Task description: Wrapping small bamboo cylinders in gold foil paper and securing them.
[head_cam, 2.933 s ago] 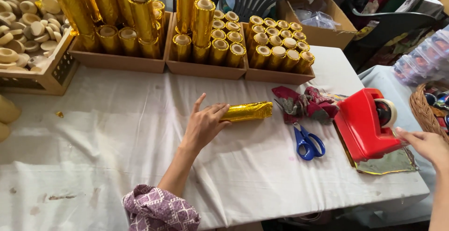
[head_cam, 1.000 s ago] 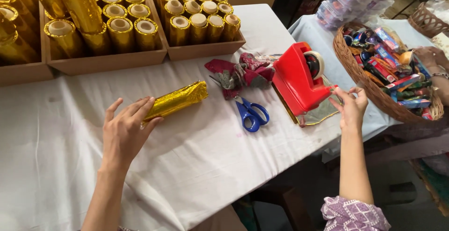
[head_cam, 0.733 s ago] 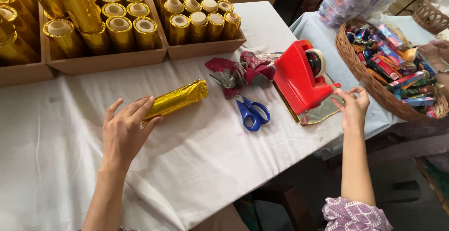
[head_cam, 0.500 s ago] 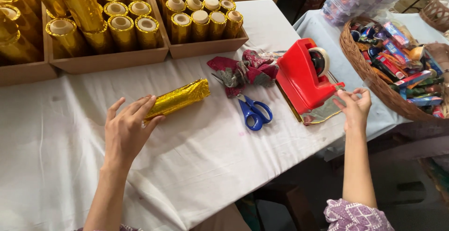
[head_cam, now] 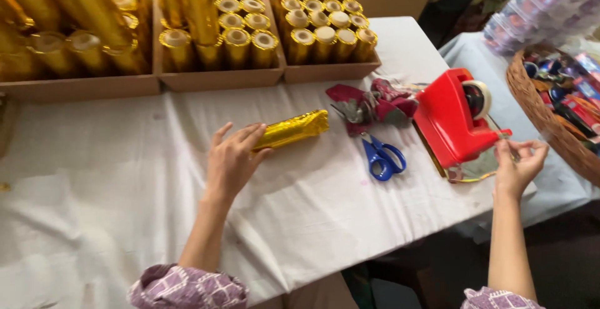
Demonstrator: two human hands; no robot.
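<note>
My left hand lies flat on the white cloth with fingers spread, its fingertips pressing the near end of a gold foil-wrapped roll that lies on its side. My right hand is at the front tip of the red tape dispenser, thumb and fingers pinching a strip of clear tape drawn from it. A shiny foil sheet lies under the dispenser.
Blue-handled scissors lie between the roll and dispenser. Red and silver foil scraps sit behind them. Cardboard trays of upright gold rolls line the table's far edge. A wicker basket of colourful packets stands at right.
The view has shifted right and down from the earliest frame. My right hand has reached the dispenser's tip and pinched the tape. My left hand stays on the gold roll.
</note>
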